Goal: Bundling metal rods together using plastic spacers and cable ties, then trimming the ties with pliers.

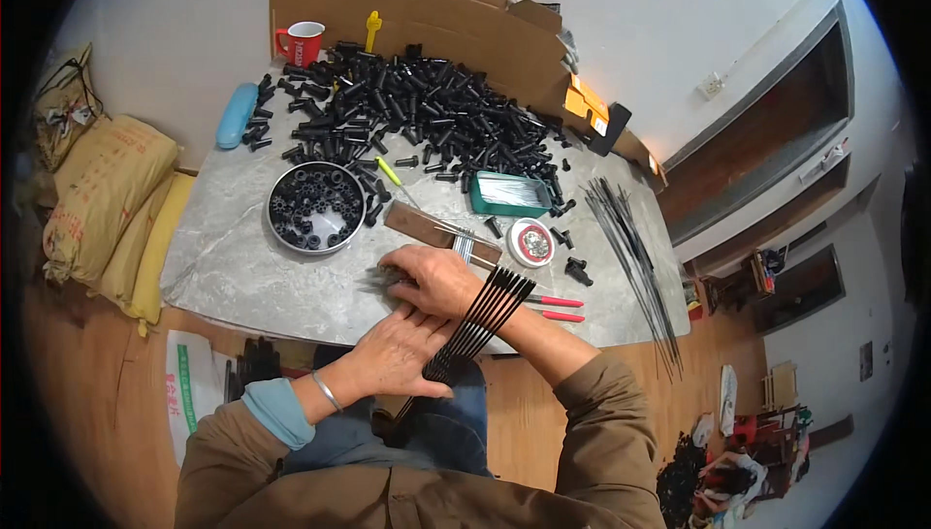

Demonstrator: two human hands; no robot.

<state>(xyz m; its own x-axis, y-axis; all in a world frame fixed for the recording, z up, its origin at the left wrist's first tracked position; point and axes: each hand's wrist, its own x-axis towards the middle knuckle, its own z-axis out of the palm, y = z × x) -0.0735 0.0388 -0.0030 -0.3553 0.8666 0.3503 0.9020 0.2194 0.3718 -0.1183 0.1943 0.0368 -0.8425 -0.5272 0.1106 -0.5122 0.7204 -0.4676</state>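
And here are the two hands, right at the table's near edge! The bundle of thin black rods (pixel 492 313) slants across the right wrist, upper ends fanned just right of the right hand (pixel 438 279), lower part running down beside the left hand (pixel 400 352), by its outstretched thumb. The left fingers reach in beneath the right hand; whether they grip anything, I cannot tell. The right fingers curl inward, but what they hold is hidden, too blurred to call! Just beyond sits the wooden block (pixel 411 223); red-handled pliers (pixel 561 302) lie near the right forearm. Farther out, a round bowl (pixel 272 222) of black rings, a green box (pixel 512 207) of thin wires, and a great heap of black bolts (pixel 427 107)!
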